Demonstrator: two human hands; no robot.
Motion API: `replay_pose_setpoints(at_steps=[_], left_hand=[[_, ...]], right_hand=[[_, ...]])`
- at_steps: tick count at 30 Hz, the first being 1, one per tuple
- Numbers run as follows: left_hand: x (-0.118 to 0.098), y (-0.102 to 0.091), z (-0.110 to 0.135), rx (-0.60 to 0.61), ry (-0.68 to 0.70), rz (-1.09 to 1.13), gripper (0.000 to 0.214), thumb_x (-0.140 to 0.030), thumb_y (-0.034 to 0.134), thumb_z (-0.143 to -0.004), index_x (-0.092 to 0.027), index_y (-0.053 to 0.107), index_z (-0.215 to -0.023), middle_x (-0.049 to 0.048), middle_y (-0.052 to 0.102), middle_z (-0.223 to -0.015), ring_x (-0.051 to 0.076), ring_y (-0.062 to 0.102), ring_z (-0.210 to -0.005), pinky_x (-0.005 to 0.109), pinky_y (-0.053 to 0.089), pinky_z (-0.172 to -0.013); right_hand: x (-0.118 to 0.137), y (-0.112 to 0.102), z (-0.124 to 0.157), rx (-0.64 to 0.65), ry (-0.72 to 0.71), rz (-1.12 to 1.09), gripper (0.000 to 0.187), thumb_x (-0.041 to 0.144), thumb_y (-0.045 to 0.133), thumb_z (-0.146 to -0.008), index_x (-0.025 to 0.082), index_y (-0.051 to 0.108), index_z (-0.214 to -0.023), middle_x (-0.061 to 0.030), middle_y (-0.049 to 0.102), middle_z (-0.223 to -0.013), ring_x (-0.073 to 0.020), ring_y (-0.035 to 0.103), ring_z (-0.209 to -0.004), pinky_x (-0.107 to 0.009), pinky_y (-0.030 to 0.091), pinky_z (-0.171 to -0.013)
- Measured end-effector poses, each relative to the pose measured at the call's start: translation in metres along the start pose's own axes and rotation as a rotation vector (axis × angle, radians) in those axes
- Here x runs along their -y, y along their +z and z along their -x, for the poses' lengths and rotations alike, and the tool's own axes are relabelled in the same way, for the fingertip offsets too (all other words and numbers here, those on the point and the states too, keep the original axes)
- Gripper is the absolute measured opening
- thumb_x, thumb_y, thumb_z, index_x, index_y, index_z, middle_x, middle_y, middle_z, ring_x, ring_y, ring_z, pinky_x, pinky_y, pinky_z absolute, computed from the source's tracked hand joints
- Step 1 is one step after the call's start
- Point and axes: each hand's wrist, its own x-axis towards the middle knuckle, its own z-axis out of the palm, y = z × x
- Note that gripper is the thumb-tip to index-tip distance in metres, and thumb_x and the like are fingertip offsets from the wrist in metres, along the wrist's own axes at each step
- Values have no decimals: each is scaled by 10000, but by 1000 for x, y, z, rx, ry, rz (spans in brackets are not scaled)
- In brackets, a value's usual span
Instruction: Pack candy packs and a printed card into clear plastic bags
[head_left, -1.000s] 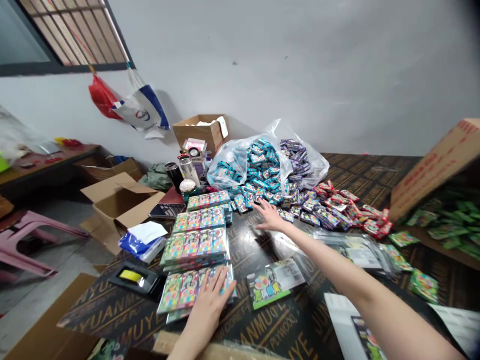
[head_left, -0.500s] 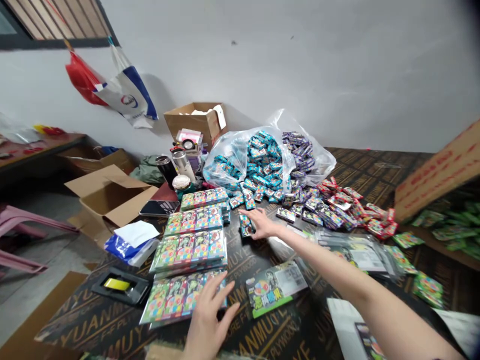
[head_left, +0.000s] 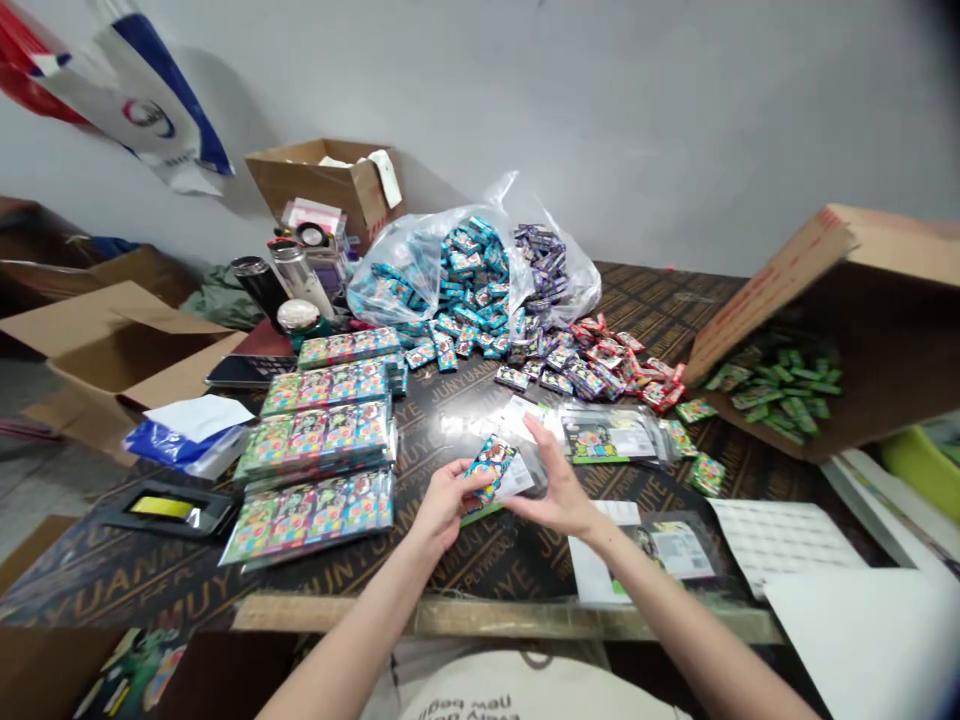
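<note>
The left hand pinches a small blue foil packet against a clear plastic sleeve held by the narrowly closed right hand, above open plywood tabletop, with stacked display cards just left.

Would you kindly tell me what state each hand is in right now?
Left hand: closed, holding a blue printed packet.
Right hand: closed, pinching a clear plastic sleeve.

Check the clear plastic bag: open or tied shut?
Open: the bag gapes, with blue and purple packets spilling from it across the table.
</note>
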Motion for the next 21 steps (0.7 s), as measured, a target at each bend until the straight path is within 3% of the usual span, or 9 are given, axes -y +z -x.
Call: replay_pose_setpoints(at_steps=[3, 5, 8, 10, 12, 14, 18, 21], left_hand=[[17, 21, 0, 32, 17, -10, 355, -261, 758, -536, -126, 568, -805, 30, 656, -713, 117, 599, -575, 229, 471, -568], [23, 28, -4, 80, 78, -144, 414, -344, 716, -597, -133, 560, -918, 55, 664, -768, 146, 620, -633, 253, 471, -603], [23, 23, -18, 48, 376, -621, 589, -449, 656, -635, -151, 501, -1119, 108, 641, -959, 229, 601, -888, 349, 447, -779], [21, 14, -30, 11, 588, -1062, 787, -474, 701, -549, -169, 432, -1223, 134, 560, -1127, 288, 499, -1064, 408, 370, -889], [22, 7, -39, 35, 663, -1443, 948, -456, 730, -485, -180, 337, -1303, 144, 505, -1179, 323, 434, -1111, 445, 317, -918], [24, 2, -41, 78, 673, -1646, 1008, -410, 719, -500, -179, 234, -1353, 133, 519, -1125, 318, 449, -1069, 447, 313, -902], [25, -5, -33, 185, 820, -1635, 1051, -329, 675, -546, -184, 65, -1389, 104, 503, -1140, 281, 452, -1058, 440, 277, -946], [18, -12, -25, 185, 895, -1555, 1026, -295, 647, -572, -183, 37, -1390, 113, 463, -1209, 285, 421, -1107, 455, 256, -978]], right_hand=[[2, 14, 21, -107, 31, 23, 841, 291, 653, -615, 212, 238, -1343, -98, 360, -1317, -267, 351, -1215, -425, 315, -1009], [-1, 15, 32, -176, 33, 56, 767, 269, 623, -633, 220, 282, -1320, -90, 416, -1255, -255, 406, -1163, -408, 358, -974], [-21, 1, 44, -270, 60, 149, 739, 320, 626, -641, 203, 314, -1300, -102, 468, -1201, -268, 450, -1104, -422, 372, -939], [-38, -11, 50, -303, 89, 231, 769, 388, 647, -630, 188, 321, -1297, -110, 508, -1159, -281, 478, -1054, -443, 362, -920], [-52, -20, 53, -269, 99, 299, 818, 439, 661, -613, 182, 314, -1307, -109, 541, -1122, -284, 502, -1004, -458, 344, -910], [-61, -25, 53, -204, 91, 345, 842, 455, 663, -608, 186, 302, -1320, -103, 548, -1125, -283, 504, -1002, -462, 311, -923], [-62, -32, 52, -122, 80, 373, 861, 441, 668, -599, 203, 286, -1332, -96, 519, -1190, -285, 452, -1091, -461, 212, -987], [-57, -38, 52, 5, 38, 308, 927, 465, 681, -564, 211, 252, -1345, -91, 501, -1226, -278, 436, -1111, -463, 136, -1020]])
